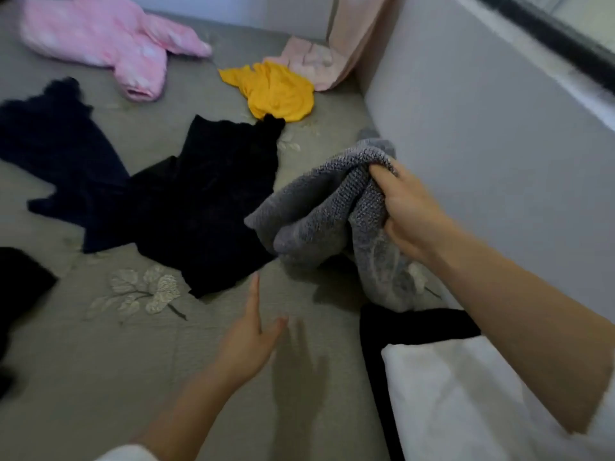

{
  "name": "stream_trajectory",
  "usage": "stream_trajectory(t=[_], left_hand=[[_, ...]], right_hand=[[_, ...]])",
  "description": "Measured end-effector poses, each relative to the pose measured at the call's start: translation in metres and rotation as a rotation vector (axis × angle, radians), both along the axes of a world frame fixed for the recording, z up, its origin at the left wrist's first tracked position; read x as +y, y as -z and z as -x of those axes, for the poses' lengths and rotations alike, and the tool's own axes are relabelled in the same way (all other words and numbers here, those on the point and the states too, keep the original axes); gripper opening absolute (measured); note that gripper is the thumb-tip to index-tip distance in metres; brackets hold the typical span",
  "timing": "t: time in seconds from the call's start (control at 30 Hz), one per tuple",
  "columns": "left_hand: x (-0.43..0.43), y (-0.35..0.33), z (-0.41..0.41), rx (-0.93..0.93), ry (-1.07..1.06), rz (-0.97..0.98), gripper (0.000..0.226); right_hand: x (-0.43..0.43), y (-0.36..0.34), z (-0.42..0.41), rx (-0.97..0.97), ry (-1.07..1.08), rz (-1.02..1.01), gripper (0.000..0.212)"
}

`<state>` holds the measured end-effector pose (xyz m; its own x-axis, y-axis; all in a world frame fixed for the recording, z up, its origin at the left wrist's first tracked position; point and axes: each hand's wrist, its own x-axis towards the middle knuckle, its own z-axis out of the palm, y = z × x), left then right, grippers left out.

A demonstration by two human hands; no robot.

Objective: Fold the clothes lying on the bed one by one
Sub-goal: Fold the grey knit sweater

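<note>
Right hand gripping bunched grey knit off bed for spreading; left hand fingers straight, empty, nearby.

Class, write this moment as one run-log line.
right hand grips grey knit garment | left hand open, empty | black garment, yellow garment lie unfolded on bed

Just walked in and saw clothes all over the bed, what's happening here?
A person is working through laundry on the bed. Their right hand grips a bunched grey sweater, partly lifted, while the left hand is open over the bed. A pink jacket, a yellow top, a black garment and a navy garment lie spread out unfolded.
</note>
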<state>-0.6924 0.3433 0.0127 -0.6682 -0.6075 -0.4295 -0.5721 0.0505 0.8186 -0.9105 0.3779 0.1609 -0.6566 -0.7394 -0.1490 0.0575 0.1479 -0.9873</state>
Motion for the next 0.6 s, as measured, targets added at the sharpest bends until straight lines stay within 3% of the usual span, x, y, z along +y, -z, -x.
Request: stream_trajectory(t=[0.17,0.3,0.4,0.5,0.6], left_hand=[[-0.017,-0.073,-0.043,0.263,-0.257,0.174,0.104],[-0.011,-0.125,-0.092,0.242,-0.145,0.263,0.107],[-0.001,-0.159,-0.131,0.289,0.013,0.284,0.088],[0.011,-0.183,-0.178,0.491,0.043,0.170,0.039],[0.020,-0.195,-0.240,0.408,-0.032,-0.023,0.027]], right_hand=[[0.023,-0.045,-0.067,-0.057,-0.074,0.056,0.027],[0.044,-0.086,-0.137,-0.076,-0.151,0.101,0.033],[0.061,-0.110,-0.197,-0.044,-0.251,0.091,0.035],[0.085,-0.112,-0.251,-0.058,-0.293,0.079,0.030],[0.118,-0.090,-0.301,-0.086,-0.288,-0.001,0.027]])
